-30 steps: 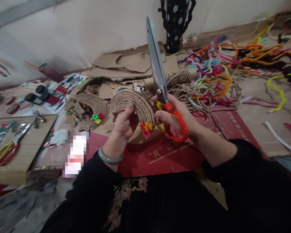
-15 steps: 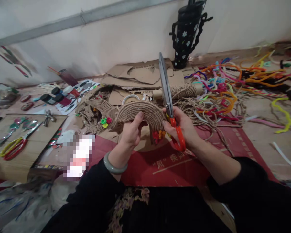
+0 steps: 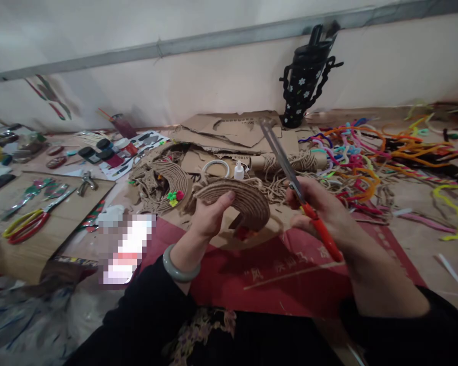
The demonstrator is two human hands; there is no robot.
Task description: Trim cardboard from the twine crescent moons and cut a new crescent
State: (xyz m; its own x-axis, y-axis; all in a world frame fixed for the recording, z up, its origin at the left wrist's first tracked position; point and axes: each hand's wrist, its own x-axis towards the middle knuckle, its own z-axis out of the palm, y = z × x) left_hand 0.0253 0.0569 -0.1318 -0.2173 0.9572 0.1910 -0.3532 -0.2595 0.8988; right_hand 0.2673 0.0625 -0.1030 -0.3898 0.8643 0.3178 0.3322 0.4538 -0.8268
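Note:
My left hand (image 3: 212, 212) grips a curved piece covered in rows of twine (image 3: 248, 201), thumb on top and fingers underneath. Red decoration shows blurred at the piece's lower end. In my right hand (image 3: 320, 208) is a pair of scissors (image 3: 284, 157) with orange-red handles, blades pointing up and away to the left, apart from the twine piece. Left of my left hand lies a second twine-covered curve (image 3: 162, 178) with small green, yellow and pink flowers (image 3: 174, 197). A white dropper bottle (image 3: 238, 171) and a pale ring (image 3: 216, 168) are just behind the held piece.
A red printed board (image 3: 290, 284) lies before me. Cardboard scraps (image 3: 229, 129), a twine roll (image 3: 290, 161) and a black tumbler (image 3: 305, 81) stand at the back. Colourful pipe cleaners (image 3: 366, 147) spread right. Red-and-yellow-handled scissors (image 3: 32, 223), pliers (image 3: 86, 183) and paint jars (image 3: 105, 150) are left.
My right hand has drawn away from the twine piece, right and towards me, with the scissors. The held piece has tilted, and the camera view has shifted.

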